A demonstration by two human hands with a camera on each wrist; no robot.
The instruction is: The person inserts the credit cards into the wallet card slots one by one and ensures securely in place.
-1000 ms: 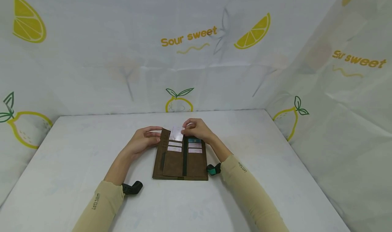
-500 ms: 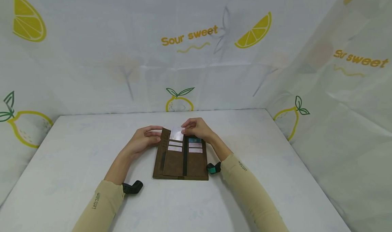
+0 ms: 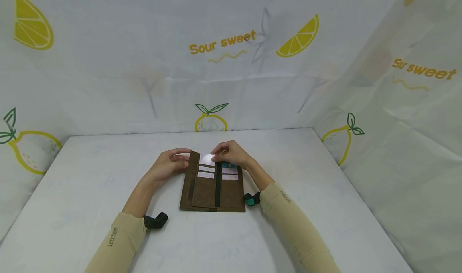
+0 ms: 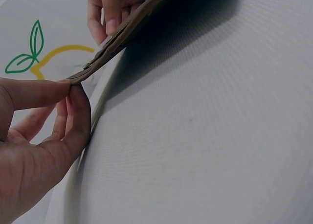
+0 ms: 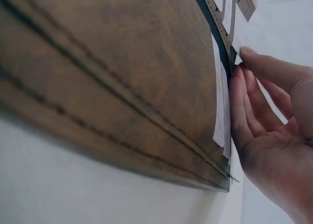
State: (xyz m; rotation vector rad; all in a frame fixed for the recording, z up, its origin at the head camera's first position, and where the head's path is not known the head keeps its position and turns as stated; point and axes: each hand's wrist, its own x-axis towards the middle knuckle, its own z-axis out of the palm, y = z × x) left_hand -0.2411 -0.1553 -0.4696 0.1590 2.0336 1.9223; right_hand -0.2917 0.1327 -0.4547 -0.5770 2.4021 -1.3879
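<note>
A brown long wallet (image 3: 205,193) lies spread on the white table, with white cards (image 3: 206,175) in the left slots. More cards, one of them blue (image 3: 229,165), fill the slots on its right side. My left hand (image 3: 170,165) pinches the far left edge of the wallet between thumb and finger, and the left wrist view has that edge (image 4: 95,66) lifted off the tabletop. Between thumb and fingers, my right hand (image 3: 234,152) holds a white card (image 3: 207,159) by its right edge. The card's lower part is hidden in the top left slot.
Beneath the wallet is a white table (image 3: 310,233). A white curtain (image 3: 151,56) printed with lemons hangs behind and on the right. Each sleeved wrist carries a small dark camera, the left camera (image 3: 156,221) lying left of the wallet's near corner.
The white card has sunk lower into its slot, so less of it stands above the wallet. My right hand has come down slightly with it; the left hand has stayed put.
</note>
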